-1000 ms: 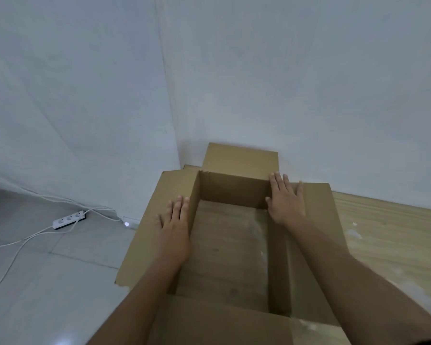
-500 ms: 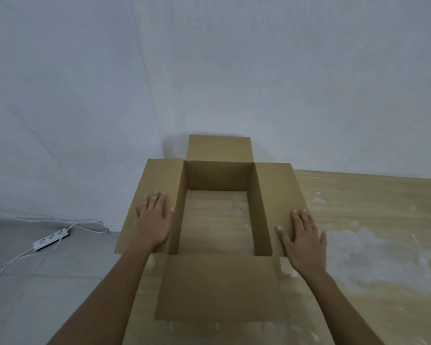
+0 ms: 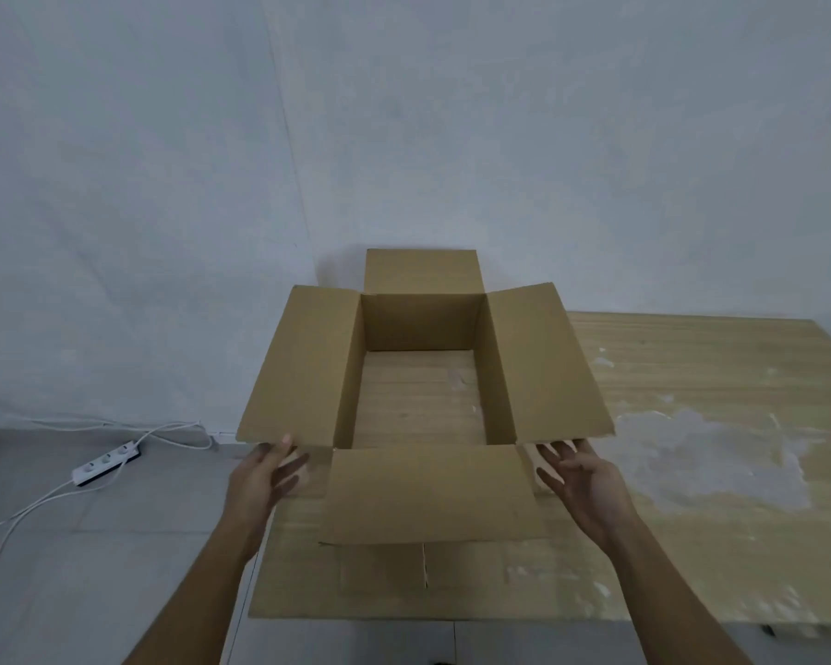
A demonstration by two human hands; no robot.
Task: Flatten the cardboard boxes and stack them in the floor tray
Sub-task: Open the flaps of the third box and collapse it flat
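Both hands have left the side flaps of the cardboard box (image 3: 421, 371). The left hand (image 3: 260, 477) at 7 o'clock and right hand (image 3: 584, 482) at 5 o'clock hover open, holding nothing.

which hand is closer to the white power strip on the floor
Left. The left hand sits at the cardboard box's near-left flap corner, on the same side as the power strip. The right hand is beyond the box, at its near-right corner.
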